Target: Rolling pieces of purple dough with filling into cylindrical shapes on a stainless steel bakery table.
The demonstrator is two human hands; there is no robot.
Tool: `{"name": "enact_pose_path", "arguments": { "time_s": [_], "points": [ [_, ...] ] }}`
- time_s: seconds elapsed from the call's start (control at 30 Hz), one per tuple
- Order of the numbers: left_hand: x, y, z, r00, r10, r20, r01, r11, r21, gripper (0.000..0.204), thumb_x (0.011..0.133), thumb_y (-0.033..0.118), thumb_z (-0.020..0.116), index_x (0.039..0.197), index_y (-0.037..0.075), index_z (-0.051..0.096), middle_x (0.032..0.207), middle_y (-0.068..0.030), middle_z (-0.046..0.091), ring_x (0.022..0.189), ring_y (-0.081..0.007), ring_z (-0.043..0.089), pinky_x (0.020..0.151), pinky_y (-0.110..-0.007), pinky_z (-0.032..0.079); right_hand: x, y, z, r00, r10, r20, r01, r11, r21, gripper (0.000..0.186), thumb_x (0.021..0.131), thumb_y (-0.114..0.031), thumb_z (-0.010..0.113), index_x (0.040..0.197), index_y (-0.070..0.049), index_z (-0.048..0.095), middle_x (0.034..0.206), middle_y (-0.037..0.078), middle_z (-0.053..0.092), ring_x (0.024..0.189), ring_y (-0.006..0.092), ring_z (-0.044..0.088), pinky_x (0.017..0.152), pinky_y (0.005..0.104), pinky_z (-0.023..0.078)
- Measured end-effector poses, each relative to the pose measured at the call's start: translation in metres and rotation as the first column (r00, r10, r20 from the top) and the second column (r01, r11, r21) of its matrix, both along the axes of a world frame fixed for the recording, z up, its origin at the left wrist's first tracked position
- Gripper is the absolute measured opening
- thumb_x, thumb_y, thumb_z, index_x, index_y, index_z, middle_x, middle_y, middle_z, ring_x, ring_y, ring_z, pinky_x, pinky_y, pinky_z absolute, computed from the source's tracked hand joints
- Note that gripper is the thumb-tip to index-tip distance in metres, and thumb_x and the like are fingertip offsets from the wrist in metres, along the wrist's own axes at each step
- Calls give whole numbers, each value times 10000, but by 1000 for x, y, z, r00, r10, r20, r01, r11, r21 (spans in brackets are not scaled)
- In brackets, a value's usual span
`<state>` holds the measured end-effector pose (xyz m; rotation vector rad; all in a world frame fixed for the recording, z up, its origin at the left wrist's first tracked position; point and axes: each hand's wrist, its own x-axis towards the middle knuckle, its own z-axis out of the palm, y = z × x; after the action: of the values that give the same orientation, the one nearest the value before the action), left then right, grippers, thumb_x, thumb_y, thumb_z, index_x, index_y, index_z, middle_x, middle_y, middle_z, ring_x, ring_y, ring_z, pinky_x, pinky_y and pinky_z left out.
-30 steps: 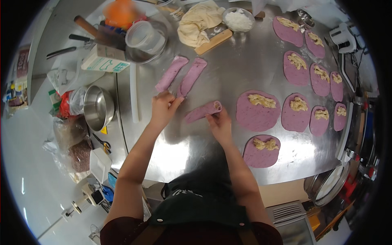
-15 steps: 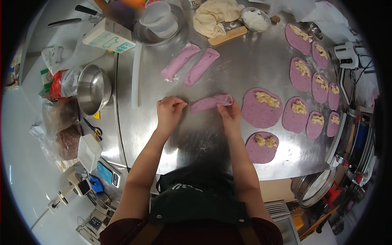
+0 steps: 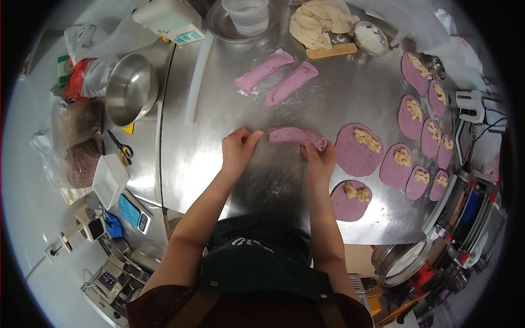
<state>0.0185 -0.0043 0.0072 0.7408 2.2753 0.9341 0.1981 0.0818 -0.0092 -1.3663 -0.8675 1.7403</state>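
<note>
A purple dough roll [image 3: 292, 135] lies crosswise above the steel table in front of me. My right hand [image 3: 320, 158] pinches its right end, where a small opening in the rolled dough shows. My left hand [image 3: 239, 150] is just beyond the roll's left end, fingers curled and pressed together, with a narrow gap to the dough and nothing visible in them. Farther off, two finished-looking purple rolls [image 3: 265, 71] lie side by side, dusted with flour. Right of my right hand is a flat purple dough oval [image 3: 353, 158] topped with a lumpy pale-yellow filling [image 3: 366, 140].
Several more filled ovals [image 3: 395, 169] cover the table's right side. At the back are a cloth-like pale dough mound [image 3: 320, 24], a wooden scraper [image 3: 331, 51], a flour bowl [image 3: 371, 39] and a water tub [image 3: 246, 16]. A white rod [image 3: 198, 82], steel bowl [image 3: 131, 90] and scissors [image 3: 123, 150] stand left.
The view has shifted, so the table's contents sit differently in the picture. The roll's right end has tipped down toward me, with my right hand still on it. My left hand remains by the left end.
</note>
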Motion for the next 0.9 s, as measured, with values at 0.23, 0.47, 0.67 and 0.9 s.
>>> {"name": "enact_pose_path", "arguments": {
  "time_s": [0.23,0.47,0.67,0.9],
  "points": [
    [25,-6,-19,995,31,99,-65,932,357,319,749,102,733,1024,5,603,1016,-159,590,829,-266,583,735,-325,491,-22,-8,50,909,203,364,-341,865,369,355,817,-9,667,1149,36,547,1052,118,620,981,176,616,849,294,513],
    [19,29,0,753,-473,-457,592,791,156,661,573,114,777,1186,22,545,1088,-118,542,1057,-322,507,929,-418,408,-6,2,23,951,149,271,-214,950,229,314,840,-9,646,1135,42,551,1088,118,606,1000,190,615,871,308,510],
    [23,48,-9,715,-515,-472,611,789,65,541,567,142,790,1064,56,594,1033,-102,538,991,-300,518,827,-417,438,9,23,-1,963,-122,-242,47,954,-295,315,849,-82,660,1122,25,542,1064,98,611,931,169,622,841,311,510],
    [17,45,-20,815,-400,-420,540,788,297,429,579,118,789,964,62,609,895,-108,576,861,-317,565,724,-407,471,-36,8,67,718,159,677,-595,644,480,363,789,-66,665,1129,-16,549,1008,142,642,896,319,641,773,383,516]
  ]
}}
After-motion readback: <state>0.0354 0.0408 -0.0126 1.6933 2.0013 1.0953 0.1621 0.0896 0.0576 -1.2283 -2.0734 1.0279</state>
